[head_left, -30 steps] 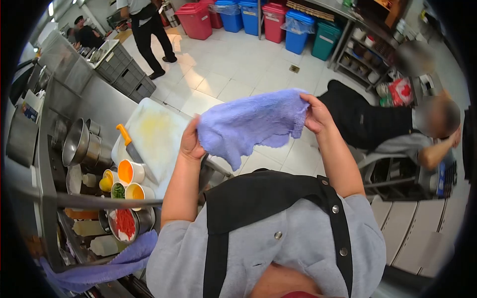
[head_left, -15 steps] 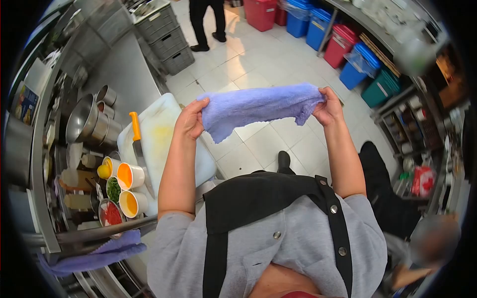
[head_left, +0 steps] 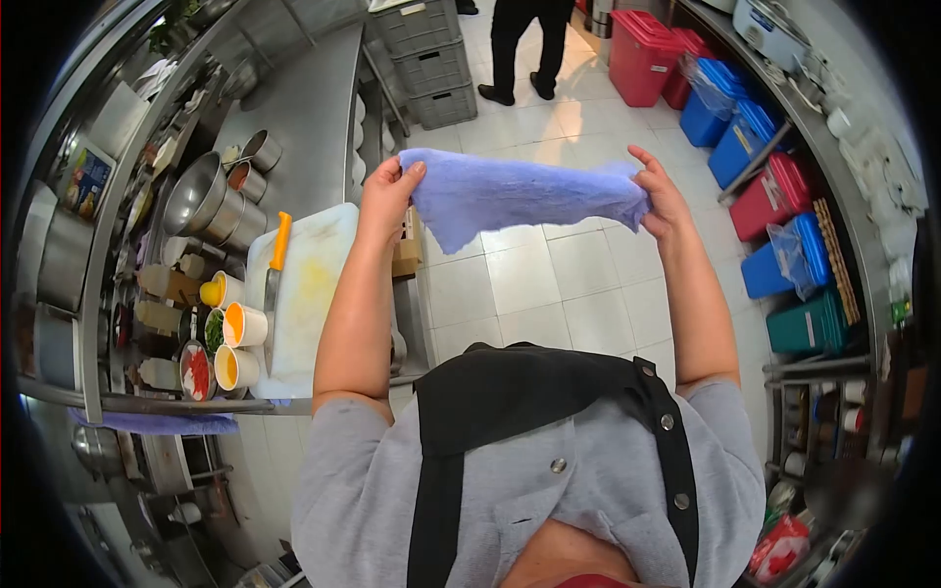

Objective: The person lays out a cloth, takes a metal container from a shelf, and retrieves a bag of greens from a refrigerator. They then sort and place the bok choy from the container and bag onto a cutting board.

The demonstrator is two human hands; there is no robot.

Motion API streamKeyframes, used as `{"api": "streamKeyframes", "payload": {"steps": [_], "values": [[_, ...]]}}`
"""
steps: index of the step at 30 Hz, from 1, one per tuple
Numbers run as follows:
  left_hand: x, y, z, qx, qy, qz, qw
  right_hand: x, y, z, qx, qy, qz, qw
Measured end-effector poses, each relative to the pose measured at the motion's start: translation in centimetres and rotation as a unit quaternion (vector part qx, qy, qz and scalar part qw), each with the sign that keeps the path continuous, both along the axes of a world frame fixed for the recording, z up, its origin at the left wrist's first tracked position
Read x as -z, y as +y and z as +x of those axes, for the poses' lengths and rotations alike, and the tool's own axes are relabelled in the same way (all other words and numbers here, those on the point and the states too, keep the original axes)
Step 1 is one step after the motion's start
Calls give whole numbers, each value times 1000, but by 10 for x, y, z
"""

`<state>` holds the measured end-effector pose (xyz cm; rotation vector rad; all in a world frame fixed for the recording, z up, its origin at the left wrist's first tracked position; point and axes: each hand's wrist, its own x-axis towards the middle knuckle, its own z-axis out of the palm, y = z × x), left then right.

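Note:
A purple cloth (head_left: 524, 194) is stretched between my hands above the tiled floor, its lower edge hanging loose and uneven. My left hand (head_left: 392, 196) pinches its left end between thumb and fingers. At the right end, my right hand (head_left: 659, 196) grips the bunched corner, with one finger raised. To the left of my left arm lies a white cutting board (head_left: 319, 279) with yellow stains. On it rests a knife with an orange handle (head_left: 281, 241). White cups with orange (head_left: 245, 324) and yellow (head_left: 235, 367) contents stand beside the board.
Metal bowls and pots (head_left: 198, 194) stand on the steel counter (head_left: 299, 108) at the left. Grey crates (head_left: 423, 64) are stacked at the back, near a person's dark-trousered legs (head_left: 529, 44). Red, blue and green bins (head_left: 769, 196) line the right side under a metal table. A second purple cloth (head_left: 162, 422) hangs below the counter.
The view has swung to the right, so the bins and legs sit differently. The cloth is still held at both ends and looks more folded. The nearby person at the right has mostly left view.

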<state>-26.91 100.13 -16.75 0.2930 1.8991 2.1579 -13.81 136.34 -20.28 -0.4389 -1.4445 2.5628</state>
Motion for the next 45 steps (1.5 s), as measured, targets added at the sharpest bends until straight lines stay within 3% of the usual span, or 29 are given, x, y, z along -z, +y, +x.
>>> {"api": "streamKeyframes", "payload": {"steps": [6, 8, 13, 16, 19, 24, 26, 30, 32, 37, 43, 44, 45], "values": [[5, 8, -58, -112, 50, -1, 993, 4, 19, -99, -19, 21, 34, 999], [8, -1, -79, -150, 69, -85, 983, 3, 17, -133, -46, 37, 48, 997], [16, -18, -133, -221, 109, -105, 963, -5, 2, -223, -102, 68, 146, 982], [9, -31, -161, -265, 102, -84, 955, -15, -8, -284, -151, 105, 244, 952], [5, -49, -194, -298, 129, -95, 941, -25, -20, -337, -161, 115, 418, 887], [-7, -62, -229, -350, 137, -114, 920, -29, -35, -427, -161, 129, 502, 840], [-13, -60, -236, -361, 125, -66, 922, -29, -43, -461, -153, 174, 583, 779], [-3, -71, -266, -402, 140, -44, 904, -36, -60, -533, -227, 204, 568, 764], [-1, -77, -277, -433, 148, -122, 881, -20, -67, -587, -268, 224, 528, 774], [-5, -72, -289, -506, 105, -211, 830, -28, -99, -669, -328, 255, 529, 739], [3, -75, -275, -564, 27, -362, 741, -43, -147, -714, -389, 303, 511, 704], [-1, -74, -268, -577, 22, -365, 731, -43, -158, -720, -401, 312, 504, 698], [-5, -72, -261, -575, -14, -289, 766, -41, -168, -724, -423, 306, 498, 692]]}}
